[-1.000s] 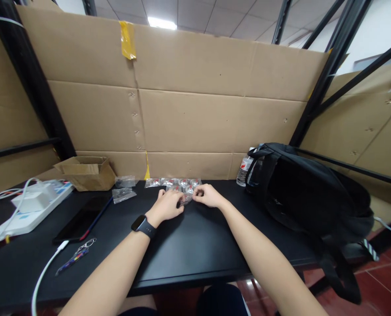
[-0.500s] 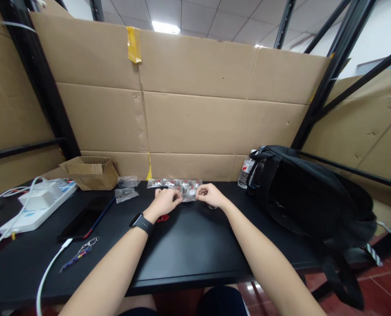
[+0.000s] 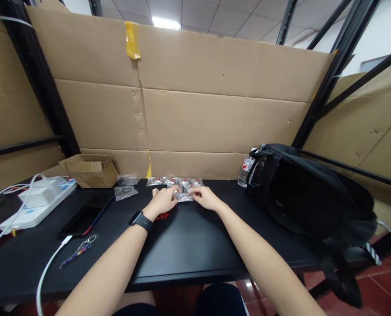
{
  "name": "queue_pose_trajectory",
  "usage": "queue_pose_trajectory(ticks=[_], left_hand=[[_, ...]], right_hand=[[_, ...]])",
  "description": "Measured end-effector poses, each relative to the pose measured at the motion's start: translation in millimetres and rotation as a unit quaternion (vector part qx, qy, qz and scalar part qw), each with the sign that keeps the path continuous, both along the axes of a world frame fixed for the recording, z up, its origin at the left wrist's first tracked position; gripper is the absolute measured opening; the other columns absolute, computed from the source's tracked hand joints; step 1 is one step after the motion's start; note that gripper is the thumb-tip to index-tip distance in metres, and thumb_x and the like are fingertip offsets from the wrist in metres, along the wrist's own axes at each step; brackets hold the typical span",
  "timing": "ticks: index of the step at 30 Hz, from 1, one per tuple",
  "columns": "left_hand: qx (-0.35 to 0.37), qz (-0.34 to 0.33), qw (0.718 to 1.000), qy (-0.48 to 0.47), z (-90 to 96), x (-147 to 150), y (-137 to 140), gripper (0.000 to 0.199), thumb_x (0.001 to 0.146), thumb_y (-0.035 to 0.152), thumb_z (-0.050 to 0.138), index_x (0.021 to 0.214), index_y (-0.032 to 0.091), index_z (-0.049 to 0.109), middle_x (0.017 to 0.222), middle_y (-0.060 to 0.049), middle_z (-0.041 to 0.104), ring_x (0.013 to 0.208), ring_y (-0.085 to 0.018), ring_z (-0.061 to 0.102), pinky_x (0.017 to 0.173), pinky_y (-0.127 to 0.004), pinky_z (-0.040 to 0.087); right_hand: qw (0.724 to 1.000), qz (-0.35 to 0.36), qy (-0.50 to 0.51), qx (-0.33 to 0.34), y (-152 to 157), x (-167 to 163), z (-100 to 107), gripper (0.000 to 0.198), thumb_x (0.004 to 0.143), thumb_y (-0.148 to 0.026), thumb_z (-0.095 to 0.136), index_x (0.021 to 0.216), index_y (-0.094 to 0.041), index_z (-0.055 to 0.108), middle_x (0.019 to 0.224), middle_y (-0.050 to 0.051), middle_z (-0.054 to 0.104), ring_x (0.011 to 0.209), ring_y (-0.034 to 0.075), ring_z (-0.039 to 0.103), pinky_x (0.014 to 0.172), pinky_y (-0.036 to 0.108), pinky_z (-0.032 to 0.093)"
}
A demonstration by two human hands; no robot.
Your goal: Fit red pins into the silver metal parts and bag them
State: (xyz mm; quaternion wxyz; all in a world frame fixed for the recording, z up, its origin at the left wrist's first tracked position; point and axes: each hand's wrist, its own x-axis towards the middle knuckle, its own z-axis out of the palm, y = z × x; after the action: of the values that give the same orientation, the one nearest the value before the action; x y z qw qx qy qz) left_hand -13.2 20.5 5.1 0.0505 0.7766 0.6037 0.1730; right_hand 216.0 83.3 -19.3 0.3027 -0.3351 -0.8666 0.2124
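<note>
At the far middle of the table, a small clear plastic bag point(image 3: 183, 197) lies between my hands, with something shiny inside that I cannot make out. My left hand point(image 3: 163, 202), wearing a dark watch point(image 3: 141, 220) on its wrist, is closed with thumb and forefinger at the bag's left side. From the other side my right hand point(image 3: 208, 199) pinches the bag's right part, its fingertips partly hidden. Behind them, several similar clear bags point(image 3: 156, 181) with silvery and red contents lie in a row. A red cord-like thing point(image 3: 162, 216) shows beside my left hand.
On the left are an open cardboard box point(image 3: 93, 175), flat clear bags point(image 3: 125, 193), a phone point(image 3: 85, 215), a power strip point(image 3: 40, 210) and a keychain point(image 3: 78, 252). A black backpack point(image 3: 314, 197) and a water bottle point(image 3: 244, 171) occupy the right. A cardboard wall point(image 3: 195, 118) closes the back.
My right hand has shifted left, closer to my left hand, with its fingers now over the bag's right part. My left hand has barely moved.
</note>
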Motion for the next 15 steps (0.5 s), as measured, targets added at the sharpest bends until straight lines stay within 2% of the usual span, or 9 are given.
queue_pose_trajectory(ticks=[2, 4, 6, 8, 12, 15], left_hand=[[0.006, -0.008, 0.999, 0.034, -1.3, -1, -1, 0.035, 0.083, 0.020, 0.054, 0.114, 0.032, 0.064, 0.089, -0.002, 0.076, 0.098, -0.027, 0.068, 0.091, -0.042, 0.036], [0.018, -0.012, 0.998, 0.062, -3.4, -1, -1, 0.034, 0.085, 0.024, 0.054, 0.116, 0.030, 0.066, 0.104, -0.007, 0.074, 0.105, -0.030, 0.065, 0.091, -0.045, 0.037], [0.028, -0.011, 0.996, 0.084, -5.9, -2, -1, 0.034, 0.087, 0.029, 0.054, 0.119, 0.031, 0.067, 0.120, -0.010, 0.068, 0.114, -0.033, 0.060, 0.092, -0.047, 0.038], [0.023, -0.008, 0.995, 0.096, -8.3, -3, 0, 0.035, 0.089, 0.033, 0.054, 0.121, 0.032, 0.068, 0.127, -0.012, 0.063, 0.119, -0.034, 0.055, 0.094, -0.050, 0.038], [0.032, -0.010, 0.996, 0.080, -10.5, -3, 2, 0.047, 0.087, 0.032, 0.059, 0.134, 0.031, 0.059, 0.139, -0.013, 0.055, 0.125, -0.035, 0.049, 0.099, -0.051, 0.039], [0.055, -0.045, 0.996, 0.059, -9.8, -3, 4, 0.044, 0.087, 0.020, 0.054, 0.129, 0.031, 0.061, 0.141, -0.009, 0.056, 0.128, -0.031, 0.049, 0.101, -0.047, 0.039]], right_hand=[[0.998, 0.004, -0.047, 0.044, -5, -2, 1, 0.032, 0.079, -0.005, 0.059, 0.102, -0.020, 0.075, 0.086, 0.002, 0.066, 0.075, 0.015, 0.059, 0.078, 0.027, 0.047], [0.994, 0.013, -0.077, 0.074, -10, -4, 2, 0.040, 0.074, -0.005, 0.064, 0.109, -0.020, 0.074, 0.102, 0.006, 0.064, 0.090, 0.019, 0.061, 0.088, 0.030, 0.048], [0.991, 0.019, -0.095, 0.097, -13, -4, 3, 0.045, 0.071, -0.009, 0.070, 0.115, -0.021, 0.071, 0.118, 0.010, 0.061, 0.109, 0.024, 0.058, 0.098, 0.035, 0.047], [0.988, 0.022, -0.107, 0.112, -14, -5, 3, 0.046, 0.072, -0.013, 0.073, 0.117, -0.020, 0.069, 0.125, 0.011, 0.060, 0.121, 0.028, 0.053, 0.105, 0.039, 0.043], [0.987, 0.025, -0.112, 0.109, -12, -8, 1, 0.039, 0.080, -0.015, 0.068, 0.119, -0.018, 0.067, 0.121, 0.013, 0.066, 0.120, 0.028, 0.056, 0.105, 0.041, 0.044], [0.989, 0.026, -0.109, 0.101, -11, -9, -1, 0.034, 0.081, -0.014, 0.067, 0.115, -0.018, 0.067, 0.114, 0.012, 0.069, 0.112, 0.026, 0.060, 0.101, 0.039, 0.046]])
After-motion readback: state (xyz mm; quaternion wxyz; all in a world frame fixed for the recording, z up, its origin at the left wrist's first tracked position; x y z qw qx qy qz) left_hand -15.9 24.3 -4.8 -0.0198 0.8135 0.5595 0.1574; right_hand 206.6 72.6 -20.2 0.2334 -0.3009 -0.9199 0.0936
